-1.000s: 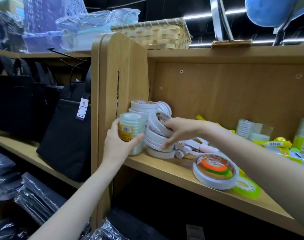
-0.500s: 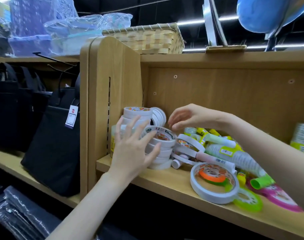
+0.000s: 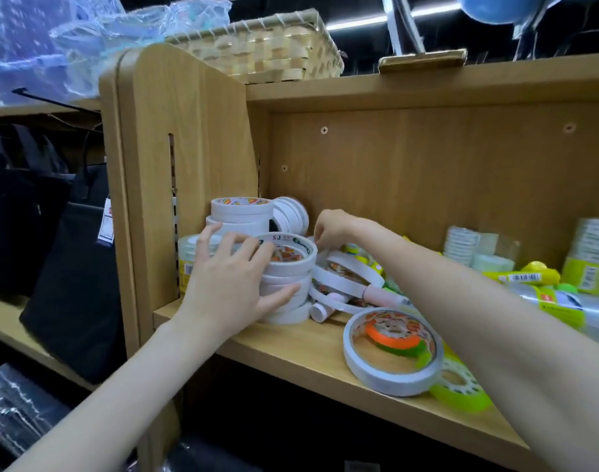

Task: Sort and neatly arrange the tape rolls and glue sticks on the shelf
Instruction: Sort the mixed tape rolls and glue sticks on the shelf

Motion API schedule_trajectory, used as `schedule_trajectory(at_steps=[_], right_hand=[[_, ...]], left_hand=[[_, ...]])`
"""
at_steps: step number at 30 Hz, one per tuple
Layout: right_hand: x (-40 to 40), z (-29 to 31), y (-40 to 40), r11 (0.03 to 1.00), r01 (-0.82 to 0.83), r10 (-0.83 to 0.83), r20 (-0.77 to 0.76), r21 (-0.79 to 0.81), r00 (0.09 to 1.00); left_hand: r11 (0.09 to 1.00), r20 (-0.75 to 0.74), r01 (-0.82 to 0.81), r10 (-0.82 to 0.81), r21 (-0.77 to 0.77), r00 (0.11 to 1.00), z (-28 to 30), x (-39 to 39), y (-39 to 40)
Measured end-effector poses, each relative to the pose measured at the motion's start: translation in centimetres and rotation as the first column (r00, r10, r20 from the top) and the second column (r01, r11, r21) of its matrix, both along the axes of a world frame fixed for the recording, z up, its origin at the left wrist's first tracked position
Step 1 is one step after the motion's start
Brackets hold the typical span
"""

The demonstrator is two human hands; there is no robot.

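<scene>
Left hand [image 3: 228, 279]: back of the hand faces the camera, wrist lower than the knuckles. Fingers [image 3: 207, 238] are spread and extended toward 12 to 1 o'clock, tips in contact with what lies ahead of them. The thumb points toward 3 o'clock, held apart from the fingers. The hand is spread, not closed around anything. The bare left forearm enters from the 7 o'clock corner and runs toward 1 o'clock.

Right hand [image 3: 335, 229]: positioned at 2 o'clock from the left hand, well apart from it. Wrist is bent downward; fingers are curled with tips directed toward 7 o'clock. Whether they pinch anything cannot be determined. The bare right forearm enters from the 4 o'clock edge and runs toward 10 o'clock.
</scene>
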State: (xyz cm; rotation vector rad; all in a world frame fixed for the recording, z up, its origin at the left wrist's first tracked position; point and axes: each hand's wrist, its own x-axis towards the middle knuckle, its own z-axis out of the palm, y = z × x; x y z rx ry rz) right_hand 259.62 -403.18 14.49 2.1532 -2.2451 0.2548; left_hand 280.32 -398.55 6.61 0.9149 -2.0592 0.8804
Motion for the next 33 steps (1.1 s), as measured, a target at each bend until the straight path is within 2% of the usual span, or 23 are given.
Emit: schedule_trajectory(at_steps=[2, 4, 7, 11, 13, 16, 19, 21, 23, 25, 28, 33], right_hand=[[-0.8, 1.2, 1.6, 0.991, -0.017, 0.028, 0.077, -0.136, 0.997], [-1.5, 2.5, 4.2, 0.984, -0.045, 0.065, 0.107, -0.172, 0.992], [-2.9, 3.7, 8.6, 0.983, -0.088, 0.102, 0.079, -0.163, 0.992], [-4.6, 4.2, 13.6, 0.983, -0.110, 0.132, 0.142, -0.150, 0.981], [-5.5, 4.3, 15.4, 0.985, -0.118, 0.138, 0.164, -0.125, 0.977], [-6.3, 4.1, 17.3, 0.995, -0.100, 0.096, 0.105, 0.029, 0.990], [-5.9, 3.2, 17.8, 0.978, -0.060, 0.063, -0.012, 0.202, 0.998], [-5.4, 3.1, 17.5, 0.984, -0.082, 0.094, -0.067, 0.160, 0.993], [-4.6, 3.5, 16.8, 0.988, -0.153, 0.154, -0.027, 0.033, 0.988], [-3.6, 3.5, 15.5, 0.986, -0.154, 0.153, -0.027, -0.062, 0.988], [-1.9, 1.9, 12.9, 0.997, -0.077, 0.076, -0.086, -0.013, 0.993], [-0.4, -1.0, 10.1, 0.995, -0.087, 0.088, -0.029, 0.046, 0.996]], left_hand=[[1.000, -0.001, -0.026, 0.026, 0.017, 1.000, 0.0, -0.2, 0.1], [0.999, -0.012, -0.035, 0.036, 0.041, 0.999, 0.1, -0.4, 0.2], [0.998, -0.025, -0.042, 0.043, 0.048, 0.999, 0.2, -0.6, 0.5], [0.991, -0.030, -0.029, 0.033, 0.132, 0.999, 0.5, -0.7, 1.0], [0.977, 0.023, -0.027, 0.022, 0.210, 0.999, 1.1, -0.3, 1.5], [0.954, 0.138, -0.060, 0.020, 0.294, 0.990, 1.7, 0.6, 1.7], [0.936, 0.192, -0.080, 0.014, 0.344, 0.981, 2.3, 0.6, 2.0], [0.910, 0.189, -0.086, 0.009, 0.405, 0.982, 2.7, 0.6, 2.0], [0.897, 0.205, -0.103, 0.014, 0.430, 0.979, 3.1, 0.4, 2.0], [0.905, 0.209, -0.096, 0.009, 0.413, 0.978, 3.2, 0.2, 1.9], [0.927, 0.208, -0.064, -0.015, 0.369, 0.978, 3.1, 0.0, 1.9], [0.940, 0.205, -0.049, -0.022, 0.337, 0.979, 2.8, 0.3, 1.7]])
